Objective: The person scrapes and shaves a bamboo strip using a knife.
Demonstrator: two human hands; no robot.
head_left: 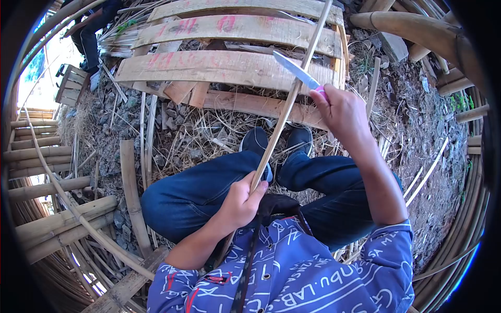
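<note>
My left hand (pixel 242 201) is closed around a long, thin bamboo strip (pixel 282 120), which slants up and to the right from my lap past the top of the view. In my right hand (pixel 344 112) is a knife (pixel 300 72), gripped by its pink handle, most of which my fingers hide. The blade points up and left and crosses the strip above my shoes. It appears to touch the strip, though I cannot tell whether it cuts in.
A wooden pallet (pixel 209 68) with pink marks lies ahead of my feet. Bamboo poles (pixel 62 221) are stacked at the left, and thick bamboo (pixel 412 28) reaches in at upper right. Shavings and stones cover the ground. Another person's legs (pixel 90 44) show at upper left.
</note>
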